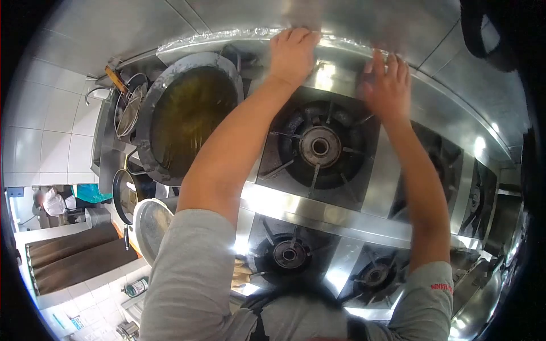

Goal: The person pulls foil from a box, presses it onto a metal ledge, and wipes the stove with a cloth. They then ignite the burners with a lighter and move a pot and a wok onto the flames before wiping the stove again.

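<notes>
My left hand [293, 55] reaches to the back of the stove, its fingers bent over a crinkled, shiny strip of aluminium foil [227, 35] along the base of the metal back wall. To the right, my right hand [389, 85] is slightly blurred, fingers stretched upward against the same back edge. Its palm faces the steel, and I see nothing held in it. Between and below my hands sits a black gas burner [319, 146] with a ring of pan supports. Left of my left forearm, a large wok [149, 122] holds yellowish oil.
Wire strainers [131, 111] hang or lean left of the wok. A frying pan [122, 196] and a pale round container [152, 224] are lower left. Smaller burners [290, 253] line the front. Another person [54, 202] shows at the far left.
</notes>
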Demonstrator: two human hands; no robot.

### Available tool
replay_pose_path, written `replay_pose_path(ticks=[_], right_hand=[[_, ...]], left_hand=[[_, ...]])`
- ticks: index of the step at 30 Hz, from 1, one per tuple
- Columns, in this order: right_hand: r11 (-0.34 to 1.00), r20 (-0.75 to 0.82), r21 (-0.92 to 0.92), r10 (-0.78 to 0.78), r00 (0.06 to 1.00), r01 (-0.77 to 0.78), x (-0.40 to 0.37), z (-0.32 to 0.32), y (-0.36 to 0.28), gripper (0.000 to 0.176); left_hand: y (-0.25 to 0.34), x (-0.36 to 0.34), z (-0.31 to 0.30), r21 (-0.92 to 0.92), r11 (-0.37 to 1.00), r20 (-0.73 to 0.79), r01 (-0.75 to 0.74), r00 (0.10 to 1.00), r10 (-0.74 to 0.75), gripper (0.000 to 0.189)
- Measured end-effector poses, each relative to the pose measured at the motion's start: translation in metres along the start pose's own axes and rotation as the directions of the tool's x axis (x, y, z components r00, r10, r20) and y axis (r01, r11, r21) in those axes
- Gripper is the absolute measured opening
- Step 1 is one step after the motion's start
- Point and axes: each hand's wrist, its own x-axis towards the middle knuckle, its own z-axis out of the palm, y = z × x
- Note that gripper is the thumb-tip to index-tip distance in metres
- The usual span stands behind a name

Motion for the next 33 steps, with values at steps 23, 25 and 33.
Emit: replay_pose_path(ticks=[23,25,33], right_hand=[[1.000,-0.045,0.012,0.002,0.999,-0.001,-0.003,0.004,0.010,0.090],[1.000,-0.019,0.015,0.005,1.000,-0.005,-0.010,0.007,0.005,0.091],[0.986,0.325,0.140,0.038,0.945,-0.087,0.007,-0.058,0.013,0.100]], left_hand=[[-0.018,0.019,-0.075,0.315,0.949,0.560,0.006,0.806,-0.191,0.075],[-0.011,0.015,-0.077,0.326,0.944,0.565,-0.050,0.811,-0.152,0.076],[0.055,0.017,-0.130,0.375,0.914,0.580,-0.153,0.808,-0.103,0.095]])
